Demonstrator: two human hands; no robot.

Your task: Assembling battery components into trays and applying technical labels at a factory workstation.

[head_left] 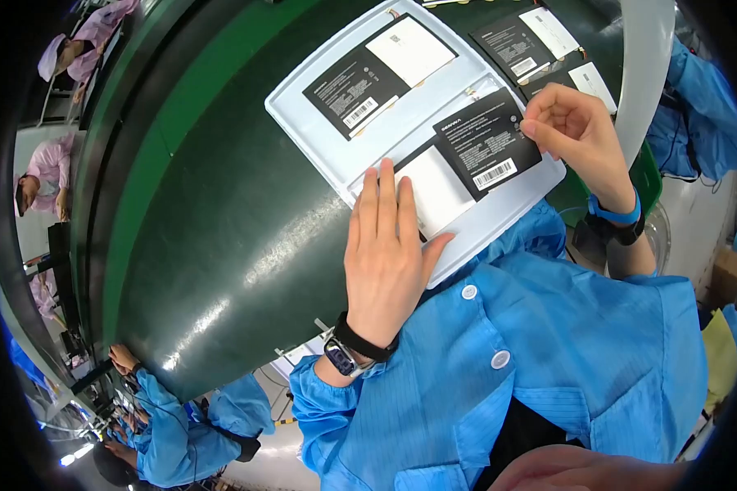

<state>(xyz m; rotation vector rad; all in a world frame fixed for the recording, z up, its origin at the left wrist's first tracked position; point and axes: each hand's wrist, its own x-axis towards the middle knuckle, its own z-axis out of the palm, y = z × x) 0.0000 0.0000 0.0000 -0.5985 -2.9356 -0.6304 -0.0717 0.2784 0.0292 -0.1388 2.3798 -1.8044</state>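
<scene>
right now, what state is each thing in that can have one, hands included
left hand: open, fingers straight, beside white panel
right hand: thumb and forefinger pinched at black panel's edge
black panel: askew to white panel
white panel: face up
tray: lidless, partly filled
upper pack: flat in tray, untouched
packs past the tray: lying flat
watch: strapped to left wrist

Bright indoor light; white glare streaks on green workbench [213, 204] toward near edge; left edge bowed by fisheye; corners black.
</scene>
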